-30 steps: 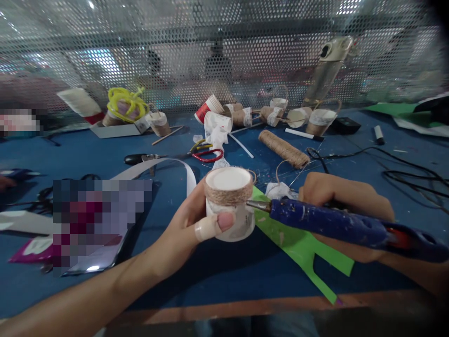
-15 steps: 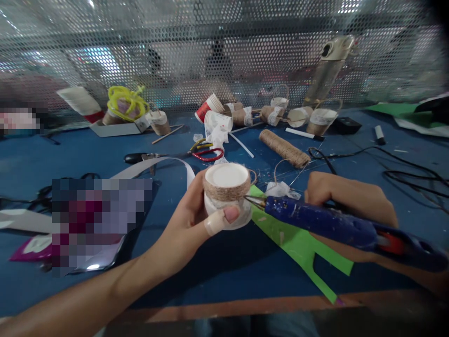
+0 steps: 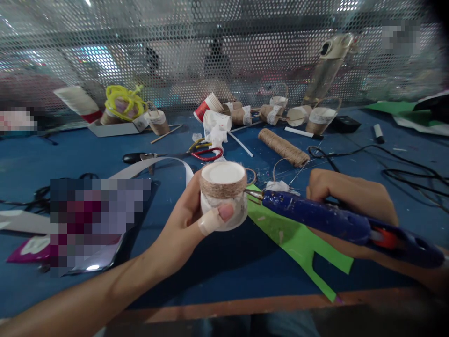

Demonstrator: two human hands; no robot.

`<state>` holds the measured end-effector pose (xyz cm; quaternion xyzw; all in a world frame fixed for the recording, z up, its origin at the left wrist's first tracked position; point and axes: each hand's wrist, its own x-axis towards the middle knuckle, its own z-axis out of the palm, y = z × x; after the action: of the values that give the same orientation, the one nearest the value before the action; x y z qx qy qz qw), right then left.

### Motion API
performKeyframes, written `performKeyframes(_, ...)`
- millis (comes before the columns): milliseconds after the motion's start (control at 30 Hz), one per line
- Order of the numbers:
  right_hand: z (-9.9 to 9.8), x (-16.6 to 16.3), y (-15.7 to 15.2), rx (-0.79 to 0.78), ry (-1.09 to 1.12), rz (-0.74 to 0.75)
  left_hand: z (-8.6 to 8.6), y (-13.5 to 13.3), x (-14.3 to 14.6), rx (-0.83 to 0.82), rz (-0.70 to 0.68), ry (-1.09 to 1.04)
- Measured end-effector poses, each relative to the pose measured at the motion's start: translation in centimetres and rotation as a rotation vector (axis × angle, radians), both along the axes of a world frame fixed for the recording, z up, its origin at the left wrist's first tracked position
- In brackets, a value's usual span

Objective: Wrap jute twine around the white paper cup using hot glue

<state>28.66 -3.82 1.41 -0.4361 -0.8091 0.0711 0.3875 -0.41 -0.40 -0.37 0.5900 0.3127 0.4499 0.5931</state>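
My left hand (image 3: 189, 210) is closed around a white paper cup (image 3: 213, 208) turned bottom up, its thumb with a beige bandage lying across the front. Brown twine (image 3: 224, 189) is wound round the cup's upper part, and a loose end curls out behind it on the right. My right hand (image 3: 351, 196) grips a blue hot glue gun (image 3: 315, 215), held on its side and partly covering the fingers. The metal nozzle points left and meets, or nearly meets, the cup's side at the lower edge of the twine.
A twine roll (image 3: 283, 147), scissors (image 3: 206, 153) and a green paper piece (image 3: 291, 234) lie on the blue table (image 3: 196, 285). Several twine-wrapped cups (image 3: 242, 116) and a bottle (image 3: 324, 75) stand near the mesh screen (image 3: 245, 56). A black cord (image 3: 403, 175) runs at right.
The cup and my left hand have shifted slightly left, and the glue gun's nozzle has moved a little up and left with it. Both hands keep their hold.
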Motion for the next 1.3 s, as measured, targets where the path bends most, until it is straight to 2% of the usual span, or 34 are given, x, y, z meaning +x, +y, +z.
performKeyframes(500, 0.0, -0.2, -0.3, -0.009, -0.009, -0.009, -0.4, 0.4, -0.4, -0.009, -0.128, -0.032)
performKeyframes(667, 0.0, 0.1, 0.2, -0.026, 0.013, 0.03, -0.7, 0.6, -0.5, -0.036, -0.157, -0.056)
performKeyframes(1300, 0.5, 0.0, 0.6, -0.03, 0.019, 0.065, -0.5, 0.8, -0.4, -0.081, -0.119, -0.09)
